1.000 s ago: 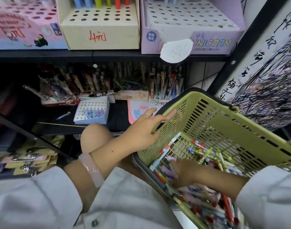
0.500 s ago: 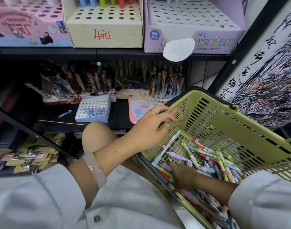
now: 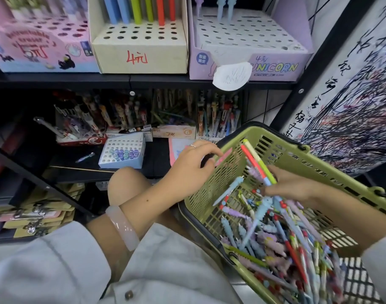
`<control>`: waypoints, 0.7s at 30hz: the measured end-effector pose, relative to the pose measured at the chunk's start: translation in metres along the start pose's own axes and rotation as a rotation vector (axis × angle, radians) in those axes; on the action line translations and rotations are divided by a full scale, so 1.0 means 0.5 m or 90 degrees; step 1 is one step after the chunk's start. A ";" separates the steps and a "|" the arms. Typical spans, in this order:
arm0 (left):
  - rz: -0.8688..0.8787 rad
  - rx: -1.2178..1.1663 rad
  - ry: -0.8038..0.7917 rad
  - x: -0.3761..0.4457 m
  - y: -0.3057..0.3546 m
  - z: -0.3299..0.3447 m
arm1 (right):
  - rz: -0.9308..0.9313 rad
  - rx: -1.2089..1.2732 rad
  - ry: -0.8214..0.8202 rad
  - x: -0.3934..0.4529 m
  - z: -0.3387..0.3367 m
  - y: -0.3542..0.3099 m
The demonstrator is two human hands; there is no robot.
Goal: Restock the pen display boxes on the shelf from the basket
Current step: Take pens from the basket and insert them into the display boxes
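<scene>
Gripping: the right hand (image 3: 295, 185) is inside the basket, fingers curled around a small bunch of pens (image 3: 256, 162) that point up and to the left; a red one and a yellow-green one show most clearly.
Left hand: the left hand (image 3: 191, 164) holds the near left rim of the basket, fingers bent over the edge; a ring sits on one finger and a pale bangle (image 3: 123, 227) circles the wrist.
Basket: the green basket (image 3: 297, 150) is slotted plastic, tilted toward the person, resting against the lap.
Loose pens: a heap of loose pens (image 3: 282, 238) in blue, lilac, red and green fills the basket's lower part, just below the right hand.
Upper shelf: three display boxes stand side by side. The cream box (image 3: 141, 49) marked in red holds a back row of coloured pens, its front holes open. The lilac unicorn box (image 3: 249, 53) on the right holds a few pale pens at the back. The pink box (image 3: 40, 44) is on the left.
Lower shelf: a small white box (image 3: 122, 152) with some round-topped pens sits just left of the left hand, with fuller pen boxes behind it in shadow.
Right edge: a scribbled paper sheet (image 3: 352, 106) hangs on the wall beside the shelf.
</scene>
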State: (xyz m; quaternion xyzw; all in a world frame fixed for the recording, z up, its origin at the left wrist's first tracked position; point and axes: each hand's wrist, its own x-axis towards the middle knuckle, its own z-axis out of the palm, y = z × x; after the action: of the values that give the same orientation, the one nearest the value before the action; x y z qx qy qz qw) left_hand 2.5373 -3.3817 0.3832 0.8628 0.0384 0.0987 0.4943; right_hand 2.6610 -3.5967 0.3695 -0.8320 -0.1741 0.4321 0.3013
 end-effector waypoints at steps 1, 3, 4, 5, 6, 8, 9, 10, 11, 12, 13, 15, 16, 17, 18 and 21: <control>-0.012 -0.026 -0.013 0.000 0.005 0.003 | -0.017 0.040 0.006 -0.006 -0.006 -0.012; -0.061 -0.088 -0.092 -0.003 0.017 0.013 | -0.042 0.121 0.007 -0.016 -0.006 -0.035; -0.097 -0.108 -0.161 -0.006 0.023 0.022 | -0.050 0.163 0.003 -0.019 -0.001 -0.047; -0.139 -0.117 -0.242 -0.009 0.028 0.035 | -0.059 0.205 0.004 -0.020 0.005 -0.062; -0.179 -0.121 -0.320 -0.014 0.034 0.050 | -0.069 0.245 0.008 -0.019 0.012 -0.076; -0.211 -0.121 -0.391 -0.023 0.043 0.082 | -0.090 0.321 0.022 -0.013 0.027 -0.100; -0.213 -0.132 -0.378 -0.025 0.045 0.094 | -0.096 0.346 0.033 -0.009 0.034 -0.109; -0.220 -0.168 -0.349 -0.026 0.047 0.101 | -0.101 0.361 0.047 -0.007 0.039 -0.116; -0.235 -0.225 -0.318 -0.024 0.049 0.100 | -0.105 0.374 0.062 -0.006 0.043 -0.120; -0.255 -0.296 -0.291 -0.022 0.051 0.096 | -0.114 0.391 0.077 -0.005 0.047 -0.122; -0.277 -0.374 -0.271 -0.020 0.051 0.090 | -0.128 0.412 0.093 -0.004 0.051 -0.123; -0.294 -0.502 -0.259 -0.016 0.053 0.077 | -0.163 0.445 0.133 -0.003 0.059 -0.127; -0.285 -0.533 -0.252 -0.014 0.058 0.072 | -0.184 0.451 0.152 -0.003 0.064 -0.131; -0.272 -0.540 -0.242 -0.011 0.063 0.069 | -0.210 0.453 0.169 -0.004 0.070 -0.136; -0.260 -0.530 -0.225 -0.008 0.068 0.067 | -0.236 0.452 0.186 -0.005 0.075 -0.143; -0.225 -0.469 -0.161 0.000 0.077 0.066 | -0.287 0.437 0.222 -0.011 0.087 -0.167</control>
State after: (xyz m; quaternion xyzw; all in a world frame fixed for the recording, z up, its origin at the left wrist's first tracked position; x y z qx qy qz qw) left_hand 2.5432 -3.4290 0.4000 0.6137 0.0873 -0.0869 0.7799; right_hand 2.6198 -3.5212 0.4081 -0.6859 -0.1440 0.2413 0.6712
